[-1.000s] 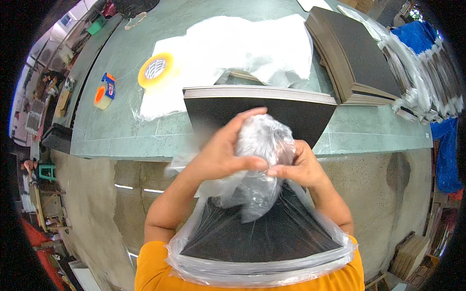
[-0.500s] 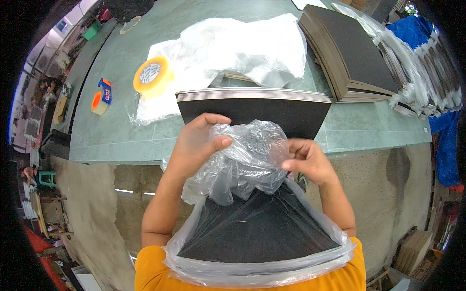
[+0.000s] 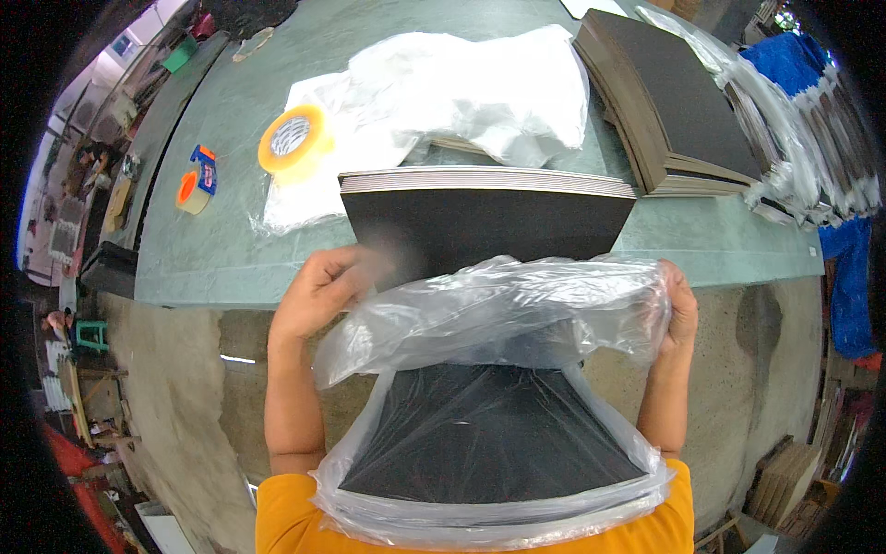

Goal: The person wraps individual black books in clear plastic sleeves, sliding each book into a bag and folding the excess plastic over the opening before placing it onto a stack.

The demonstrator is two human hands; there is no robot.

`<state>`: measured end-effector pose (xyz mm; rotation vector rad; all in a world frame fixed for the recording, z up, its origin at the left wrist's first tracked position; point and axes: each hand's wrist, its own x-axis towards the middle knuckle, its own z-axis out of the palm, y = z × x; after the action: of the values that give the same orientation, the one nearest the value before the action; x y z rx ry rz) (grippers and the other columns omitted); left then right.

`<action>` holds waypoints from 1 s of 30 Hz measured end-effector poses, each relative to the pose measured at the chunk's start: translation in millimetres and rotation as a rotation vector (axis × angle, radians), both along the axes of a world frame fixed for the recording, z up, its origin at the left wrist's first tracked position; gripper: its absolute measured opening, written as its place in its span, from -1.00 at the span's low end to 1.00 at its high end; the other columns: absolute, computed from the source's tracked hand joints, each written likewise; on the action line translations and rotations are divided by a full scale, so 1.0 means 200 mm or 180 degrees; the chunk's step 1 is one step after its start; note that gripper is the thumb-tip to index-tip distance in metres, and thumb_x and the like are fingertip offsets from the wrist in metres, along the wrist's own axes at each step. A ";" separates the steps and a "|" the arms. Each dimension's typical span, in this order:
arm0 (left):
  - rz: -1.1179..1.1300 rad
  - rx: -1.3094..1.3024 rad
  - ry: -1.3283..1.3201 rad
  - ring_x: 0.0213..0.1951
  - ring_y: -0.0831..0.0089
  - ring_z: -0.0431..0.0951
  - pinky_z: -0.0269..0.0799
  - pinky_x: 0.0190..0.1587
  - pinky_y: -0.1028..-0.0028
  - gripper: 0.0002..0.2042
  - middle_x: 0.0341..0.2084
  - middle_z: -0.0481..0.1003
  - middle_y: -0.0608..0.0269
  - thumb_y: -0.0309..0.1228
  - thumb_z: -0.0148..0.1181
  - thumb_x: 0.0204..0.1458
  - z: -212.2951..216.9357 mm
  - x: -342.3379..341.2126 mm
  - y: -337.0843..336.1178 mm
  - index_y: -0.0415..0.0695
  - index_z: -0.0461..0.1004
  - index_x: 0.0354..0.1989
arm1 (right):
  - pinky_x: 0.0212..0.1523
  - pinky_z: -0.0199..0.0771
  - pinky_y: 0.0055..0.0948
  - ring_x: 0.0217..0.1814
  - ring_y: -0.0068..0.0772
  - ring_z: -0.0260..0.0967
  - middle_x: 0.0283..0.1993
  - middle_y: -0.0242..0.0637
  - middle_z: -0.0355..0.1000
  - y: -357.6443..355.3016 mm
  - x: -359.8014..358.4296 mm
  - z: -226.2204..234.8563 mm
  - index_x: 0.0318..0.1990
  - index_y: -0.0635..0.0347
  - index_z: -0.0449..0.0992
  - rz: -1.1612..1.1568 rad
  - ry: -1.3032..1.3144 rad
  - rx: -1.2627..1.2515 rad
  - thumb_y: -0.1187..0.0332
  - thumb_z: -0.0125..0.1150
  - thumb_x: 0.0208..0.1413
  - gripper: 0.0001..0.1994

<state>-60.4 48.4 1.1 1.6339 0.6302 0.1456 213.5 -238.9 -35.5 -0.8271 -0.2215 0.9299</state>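
Observation:
A clear plastic bag (image 3: 503, 305) stretches across in front of me, its crumpled mouth spread wide. My right hand (image 3: 679, 309) is closed on the bag's right edge. At the bag's left corner is my left hand (image 3: 323, 291), fingers bent; motion smears its fingertips, so whether they grip the film is unclear. The bag's lower part wraps a black board (image 3: 489, 434) close against my body. Just beyond the bag, a stack of black-faced boards (image 3: 489, 217) with pale edges lies at the table's near edge, partly covered by the film.
On the green table (image 3: 221, 268) are a tape roll (image 3: 295, 143), a tape dispenser (image 3: 197, 182) and a pile of white plastic bags (image 3: 461, 83). A thick stack of dark boards (image 3: 674, 97) stands at the right, beside several plastic-wrapped pieces (image 3: 812, 138). Below is concrete floor (image 3: 738, 369).
My hands have moved apart, the right one outward to the right, the left one outward and lower. The bunched bag mouth is now pulled out wide between them.

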 end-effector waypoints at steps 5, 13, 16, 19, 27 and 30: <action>-0.1389 0.1430 -0.0227 -0.15 0.24 0.40 0.28 -0.10 0.38 -0.65 -0.20 0.39 0.07 -0.47 0.02 -0.15 -0.16 0.15 -0.19 -0.19 0.32 -0.10 | -0.51 0.40 -0.54 -0.54 -0.51 0.35 -0.48 -0.25 0.39 0.19 -0.20 0.08 -0.36 0.27 0.37 0.0835 -0.0343 0.0233 0.40 0.18 -0.18 -0.79; -0.2151 0.0054 0.0285 -0.06 0.16 0.33 0.24 -0.07 0.37 -0.57 -0.11 0.32 -0.05 -0.37 0.06 -0.15 -0.91 -0.08 -0.32 -0.22 0.28 -0.04 | -0.47 0.39 -0.55 -0.55 -0.56 0.32 -0.51 -0.29 0.37 0.02 -0.03 -0.05 -0.32 0.30 0.38 0.0432 0.0514 0.0424 0.37 0.13 -0.12 -0.78; -0.1452 0.0583 0.1209 -0.25 0.26 0.42 0.29 -0.22 0.38 -0.72 -0.34 0.43 -0.01 -0.32 0.06 -0.11 -0.82 -0.36 -0.13 -0.25 0.43 -0.27 | -0.43 0.37 -0.60 -0.43 -0.61 0.33 -0.47 -0.38 0.36 -0.16 0.03 -0.08 -0.32 0.26 0.38 -0.1550 -0.2272 -0.1150 0.34 0.09 -0.10 -0.80; -0.0120 0.0586 0.1855 -0.41 0.42 0.42 0.29 -0.35 0.46 -0.80 -0.54 0.44 0.12 -0.35 0.09 -0.15 -0.64 -0.50 0.04 -0.26 0.47 -0.47 | -0.38 0.35 -0.59 -0.39 -0.61 0.30 -0.46 -0.41 0.34 -0.16 0.00 0.01 -0.36 0.21 0.38 -0.2184 -0.1910 -0.1514 0.37 0.12 -0.11 -0.84; 0.0980 0.0184 -0.1350 -0.56 0.55 0.32 0.21 -0.49 0.58 -0.78 -0.64 0.32 0.31 -0.41 0.01 -0.30 -0.02 -0.05 -0.17 -0.21 0.37 -0.41 | -0.51 0.32 -0.59 -0.57 -0.56 0.29 -0.58 -0.34 0.35 0.29 -0.37 0.10 -0.51 0.25 0.40 0.1470 -0.0484 -0.0423 0.39 0.19 -0.12 -0.87; -0.0835 0.0274 -0.1336 -0.53 0.52 0.29 0.19 -0.44 0.55 -0.79 -0.65 0.30 0.29 -0.33 0.03 -0.21 0.03 0.11 -0.25 -0.24 0.35 -0.48 | -0.57 0.31 -0.57 -0.59 -0.57 0.29 -0.58 -0.34 0.36 0.40 -0.44 0.14 -0.53 0.25 0.38 0.1488 -0.0284 -0.0111 0.38 0.18 -0.11 -0.85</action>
<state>-38.9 -1.9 7.2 1.6859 0.0893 0.3162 125.6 -159.7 -8.1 -0.8666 -0.4915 1.3373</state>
